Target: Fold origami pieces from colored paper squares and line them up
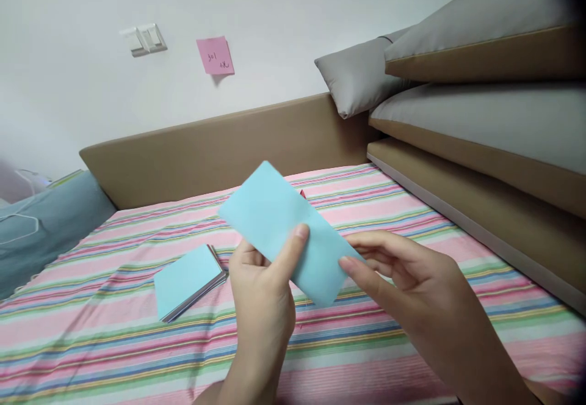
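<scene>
A folded light blue paper sheet (274,222) is held in the air above the striped bed sheet (114,344). My left hand (263,304) grips it from below, thumb pressed on its front face. My right hand (412,295) pinches its lower right end between thumb and fingers. On the bed to the left lies a stack of coloured paper squares (187,280) with a light blue sheet on top. A small red bit (303,193) shows just behind the held paper.
A brown padded bed frame (206,148) runs along the back. Grey and brown cushions (480,87) are piled at the right. A grey-blue pillow (41,228) lies at the left. A pink sticky note (215,55) and a light switch (144,39) are on the wall.
</scene>
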Demonstrator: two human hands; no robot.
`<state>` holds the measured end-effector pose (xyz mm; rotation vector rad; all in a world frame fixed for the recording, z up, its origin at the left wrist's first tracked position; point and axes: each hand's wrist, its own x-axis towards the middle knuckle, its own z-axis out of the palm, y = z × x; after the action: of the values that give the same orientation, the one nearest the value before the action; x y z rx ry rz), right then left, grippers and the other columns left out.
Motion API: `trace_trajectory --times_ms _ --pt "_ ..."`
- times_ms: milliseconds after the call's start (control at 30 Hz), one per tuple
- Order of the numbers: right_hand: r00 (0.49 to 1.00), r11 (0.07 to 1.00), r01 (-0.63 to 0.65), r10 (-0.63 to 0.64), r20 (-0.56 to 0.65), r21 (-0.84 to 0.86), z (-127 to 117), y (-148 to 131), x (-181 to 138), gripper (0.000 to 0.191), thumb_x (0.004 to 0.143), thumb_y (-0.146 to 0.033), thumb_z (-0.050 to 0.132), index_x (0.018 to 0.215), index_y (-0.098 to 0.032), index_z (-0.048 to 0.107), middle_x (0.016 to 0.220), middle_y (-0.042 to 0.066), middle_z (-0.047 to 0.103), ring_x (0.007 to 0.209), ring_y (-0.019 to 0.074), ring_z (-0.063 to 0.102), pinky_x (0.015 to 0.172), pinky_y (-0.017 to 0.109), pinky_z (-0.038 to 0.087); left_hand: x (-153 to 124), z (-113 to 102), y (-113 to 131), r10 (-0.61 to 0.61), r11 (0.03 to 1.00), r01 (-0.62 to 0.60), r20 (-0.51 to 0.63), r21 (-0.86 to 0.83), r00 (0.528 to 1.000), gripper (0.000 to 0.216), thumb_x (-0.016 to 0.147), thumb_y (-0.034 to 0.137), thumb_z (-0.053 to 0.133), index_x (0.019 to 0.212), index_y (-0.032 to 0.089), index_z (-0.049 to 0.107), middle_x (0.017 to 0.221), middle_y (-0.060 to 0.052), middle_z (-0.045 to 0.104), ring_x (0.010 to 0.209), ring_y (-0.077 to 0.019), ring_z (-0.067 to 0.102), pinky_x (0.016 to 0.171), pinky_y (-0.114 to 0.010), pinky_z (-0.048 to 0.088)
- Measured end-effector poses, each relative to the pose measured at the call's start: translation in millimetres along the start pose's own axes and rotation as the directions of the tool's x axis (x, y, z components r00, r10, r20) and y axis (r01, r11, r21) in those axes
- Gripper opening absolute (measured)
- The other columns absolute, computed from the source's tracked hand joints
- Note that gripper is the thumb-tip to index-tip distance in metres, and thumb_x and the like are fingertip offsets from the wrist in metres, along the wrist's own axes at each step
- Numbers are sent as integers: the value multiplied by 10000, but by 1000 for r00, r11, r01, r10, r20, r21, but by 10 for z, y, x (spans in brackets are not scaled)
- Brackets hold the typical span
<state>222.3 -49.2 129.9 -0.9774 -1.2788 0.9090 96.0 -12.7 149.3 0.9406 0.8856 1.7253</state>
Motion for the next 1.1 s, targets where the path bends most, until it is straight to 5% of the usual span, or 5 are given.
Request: trace_trajectory --times_ms 233,467,667,1100 --pt "994 999 40 -39 -98 11 1 -21 -15 35 841 -268 649 854 -265 681 819 -24 696 725 96 664 620 125 551 -85 4 -13 -61 984 44 91 173 994 211 557 238 844 642 147 674 590 -12 662 534 -131 592 484 -208 475" --pt "1000 985 -26 26 5 168 2 -3 -13 127 803 -293 699 924 -276 667 900 -23 707 817 128 679 737 208 579 32 -11 -54 -135 976 133 3 -172 991 201 624 179 812 783 147 693 697 1 683 614 -106 635 551 -163 533" --pt "986 985 86 -63 -154 148 95 30 -15 19 821 -238 673 806 -249 670 741 -59 687 700 56 663 635 78 528 67 23 -92 -193 934 157 -81 -322 978 108 729 164 745 808 146 673 725 8 671 653 -86 641 627 -156 553" --pt "919 971 209 -237 -316 -121 116 76 -71 136 801 -186 690 844 -315 693 793 -102 705 725 46 662 670 80 533 -63 115 -87 -254 855 205 -40 -475 966 142 777 145 698 916 150 667 792 -14 704 743 -103 680 723 -155 551"
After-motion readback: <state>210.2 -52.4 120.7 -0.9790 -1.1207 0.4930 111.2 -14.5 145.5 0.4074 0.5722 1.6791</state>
